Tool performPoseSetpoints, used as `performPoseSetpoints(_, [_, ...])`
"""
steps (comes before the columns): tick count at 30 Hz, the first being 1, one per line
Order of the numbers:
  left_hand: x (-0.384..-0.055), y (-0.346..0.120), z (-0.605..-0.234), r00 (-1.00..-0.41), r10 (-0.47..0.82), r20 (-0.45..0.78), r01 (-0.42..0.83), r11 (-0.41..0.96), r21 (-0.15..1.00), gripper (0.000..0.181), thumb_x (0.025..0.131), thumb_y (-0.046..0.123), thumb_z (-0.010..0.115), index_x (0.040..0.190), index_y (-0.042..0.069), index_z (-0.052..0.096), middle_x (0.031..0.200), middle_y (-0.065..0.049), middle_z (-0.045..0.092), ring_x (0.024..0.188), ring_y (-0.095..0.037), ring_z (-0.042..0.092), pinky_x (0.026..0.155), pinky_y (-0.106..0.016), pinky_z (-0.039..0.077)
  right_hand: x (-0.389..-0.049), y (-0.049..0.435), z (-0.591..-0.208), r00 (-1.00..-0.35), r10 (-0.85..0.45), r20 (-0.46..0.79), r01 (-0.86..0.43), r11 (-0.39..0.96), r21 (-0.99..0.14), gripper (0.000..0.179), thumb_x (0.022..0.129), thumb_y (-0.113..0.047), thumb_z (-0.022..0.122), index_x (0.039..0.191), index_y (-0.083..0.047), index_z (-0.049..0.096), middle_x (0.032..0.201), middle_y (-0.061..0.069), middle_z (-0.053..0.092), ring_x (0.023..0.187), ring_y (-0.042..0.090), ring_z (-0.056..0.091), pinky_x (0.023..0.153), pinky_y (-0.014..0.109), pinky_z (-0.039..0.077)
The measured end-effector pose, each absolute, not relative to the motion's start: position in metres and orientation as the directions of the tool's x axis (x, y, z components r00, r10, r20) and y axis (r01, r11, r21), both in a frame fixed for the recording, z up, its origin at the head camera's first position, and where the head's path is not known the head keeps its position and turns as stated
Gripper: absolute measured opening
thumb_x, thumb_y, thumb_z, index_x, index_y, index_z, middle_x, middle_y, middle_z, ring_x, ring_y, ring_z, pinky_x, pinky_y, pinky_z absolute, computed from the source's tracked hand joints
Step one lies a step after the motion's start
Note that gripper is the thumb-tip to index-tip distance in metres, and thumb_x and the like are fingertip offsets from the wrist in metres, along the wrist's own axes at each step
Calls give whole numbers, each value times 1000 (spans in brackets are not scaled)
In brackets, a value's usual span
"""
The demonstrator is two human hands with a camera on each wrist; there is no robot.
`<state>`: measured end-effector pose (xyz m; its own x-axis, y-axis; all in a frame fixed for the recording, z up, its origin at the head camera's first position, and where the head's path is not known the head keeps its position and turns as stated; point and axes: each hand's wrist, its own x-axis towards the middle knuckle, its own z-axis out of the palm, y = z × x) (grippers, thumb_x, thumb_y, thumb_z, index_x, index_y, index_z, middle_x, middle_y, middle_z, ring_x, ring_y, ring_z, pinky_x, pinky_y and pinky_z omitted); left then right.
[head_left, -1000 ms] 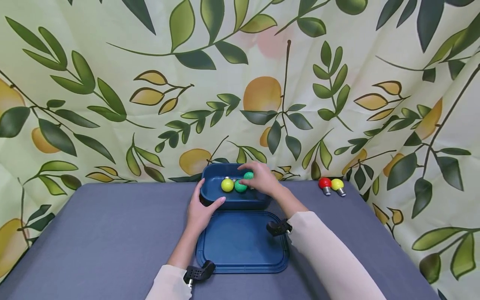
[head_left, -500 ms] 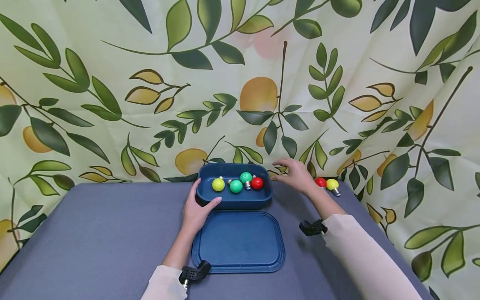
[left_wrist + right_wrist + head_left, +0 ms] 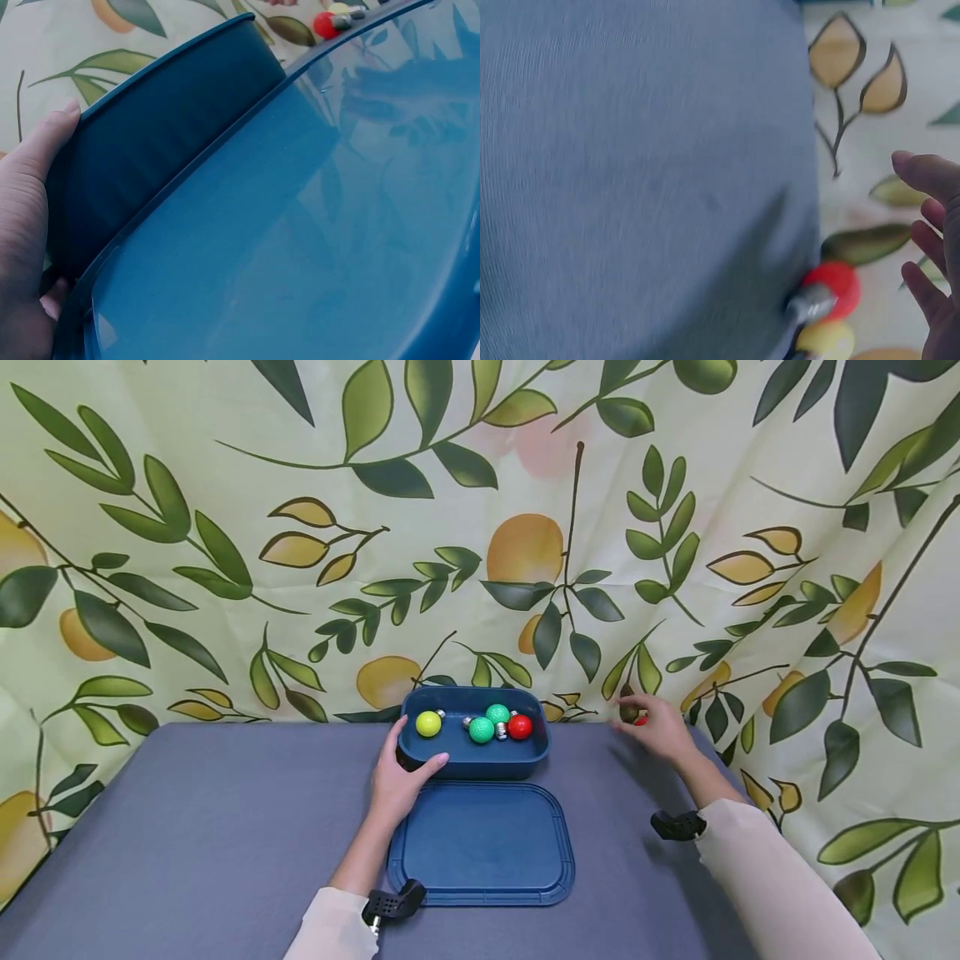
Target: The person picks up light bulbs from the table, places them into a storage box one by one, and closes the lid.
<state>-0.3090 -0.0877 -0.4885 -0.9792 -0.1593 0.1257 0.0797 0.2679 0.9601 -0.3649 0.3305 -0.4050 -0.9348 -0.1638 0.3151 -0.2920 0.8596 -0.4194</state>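
My left hand (image 3: pixel 396 787) holds the left front corner of a dark blue box (image 3: pixel 472 770), its thumb along the front wall. Inside lie a yellow light bulb (image 3: pixel 428 724), two green bulbs (image 3: pixel 482 730) and a red bulb (image 3: pixel 519 727). Over at the right, my right hand (image 3: pixel 662 728) hovers with nothing in its spread fingers. Close to it, by the table's back edge, are another red bulb (image 3: pixel 840 289) and a yellow bulb (image 3: pixel 829 337). In the head view that hand hides the yellow one and most of the red one.
A flat blue lid (image 3: pixel 480 843) lies on the grey tablecloth (image 3: pixel 247 827) directly in front of the box. Behind the table hangs a leaf-and-fruit patterned curtain (image 3: pixel 450 510).
My right hand has left the box and moved right to the two bulbs outside it. The red bulb in the box came into sight. My left hand stays on the box.
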Motion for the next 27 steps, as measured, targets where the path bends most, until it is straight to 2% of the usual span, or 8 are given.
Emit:
performPoseSetpoints(5, [-309,-87,-488,-980,-159,123,77,266,961,92,83,43,82,158,31,30,167,-9,28,152,-33,32,123,-61,25,-365,351,-411,-958,-111,265,-222,872,-437,47,89,-17,75,129,5,63,127,31,65,112,48,63,87,56,51])
performPoseSetpoints(17, [-310,-86,-488,-979,-159,126,82,260,962,93,82,45,83,158,31,31,167,-8,28,153,-32,31,123,-60,26,-379,370,-433,-964,-91,250,-190,894,-405,48,87,-18,78,126,4,64,117,33,66,98,44,63,71,37,46])
performPoseSetpoints(27, [-310,-85,-490,-977,-168,134,87,259,962,93,82,43,83,158,30,31,167,-7,29,153,-32,30,123,-61,25,-377,364,-443,-970,-82,230,-176,888,-426,46,85,-16,78,124,6,65,116,33,66,96,42,63,75,41,48])
